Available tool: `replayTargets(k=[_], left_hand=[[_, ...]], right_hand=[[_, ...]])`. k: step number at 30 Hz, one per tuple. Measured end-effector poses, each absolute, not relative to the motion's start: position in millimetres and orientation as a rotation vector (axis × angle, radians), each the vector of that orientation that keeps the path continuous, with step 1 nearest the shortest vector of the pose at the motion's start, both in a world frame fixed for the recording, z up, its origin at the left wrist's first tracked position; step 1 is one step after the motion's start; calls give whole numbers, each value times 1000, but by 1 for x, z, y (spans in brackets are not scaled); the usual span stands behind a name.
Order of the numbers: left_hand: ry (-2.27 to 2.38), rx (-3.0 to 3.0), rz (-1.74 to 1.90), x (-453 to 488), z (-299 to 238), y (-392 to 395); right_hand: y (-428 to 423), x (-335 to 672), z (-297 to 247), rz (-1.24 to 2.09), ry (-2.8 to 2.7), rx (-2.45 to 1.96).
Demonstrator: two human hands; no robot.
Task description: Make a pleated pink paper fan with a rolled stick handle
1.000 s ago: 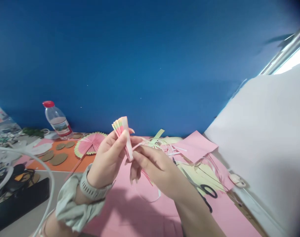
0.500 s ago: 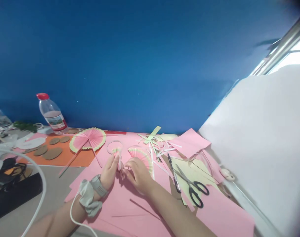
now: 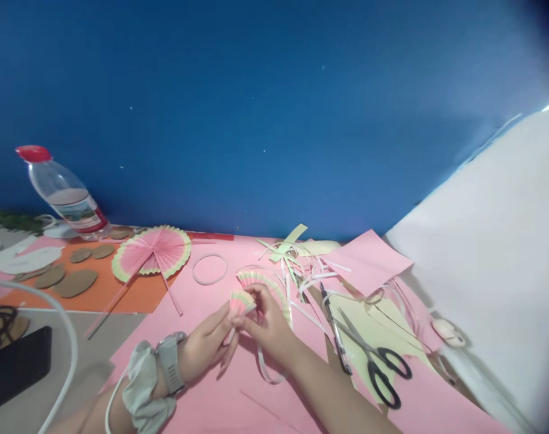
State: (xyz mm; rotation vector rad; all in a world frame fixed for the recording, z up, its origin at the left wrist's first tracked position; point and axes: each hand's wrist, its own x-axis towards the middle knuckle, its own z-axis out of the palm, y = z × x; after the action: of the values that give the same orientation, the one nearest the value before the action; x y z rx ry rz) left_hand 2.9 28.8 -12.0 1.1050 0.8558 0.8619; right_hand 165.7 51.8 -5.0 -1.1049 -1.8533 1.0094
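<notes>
My left hand (image 3: pixel 211 343), with a watch and a fabric scrunchie at its wrist, is closed on a small pleated paper fan (image 3: pixel 241 301) in pink and pale yellow. My right hand (image 3: pixel 272 325) pinches the same folded paper from the right side. A narrow pale strip (image 3: pixel 264 369) hangs below the right fingers; its upper end is hidden. Behind that hand, a second pleated piece (image 3: pixel 260 279) lies spread on the pink paper (image 3: pixel 202 404). A thin ring (image 3: pixel 210 269) sits just beyond my left hand.
At left, a round pleated fan (image 3: pixel 152 253) with two sticks overlaps an orange sheet (image 3: pixel 138 298) carrying cardboard discs (image 3: pixel 76 283). Behind stands a bottle (image 3: pixel 70 199). On the right lie scissors (image 3: pixel 378 358), a pen (image 3: pixel 336 331), paper scraps (image 3: pixel 296 259) and a white mouse (image 3: pixel 448 333).
The pleated fan between my hands now shows more widely, with the right fingers on its edge. A pale strip now hangs beneath. The view has moved closer to the table.
</notes>
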Motion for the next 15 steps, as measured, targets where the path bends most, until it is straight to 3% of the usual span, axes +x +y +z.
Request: replayTargets(k=[4,15], left_hand=[[830,1165,761,1,-16,29],[819,1139,634,1,-16,30]], right_hand=[[54,167,-7,1164,-1668,-1091],[55,169,-15,967,-1549,-1130]])
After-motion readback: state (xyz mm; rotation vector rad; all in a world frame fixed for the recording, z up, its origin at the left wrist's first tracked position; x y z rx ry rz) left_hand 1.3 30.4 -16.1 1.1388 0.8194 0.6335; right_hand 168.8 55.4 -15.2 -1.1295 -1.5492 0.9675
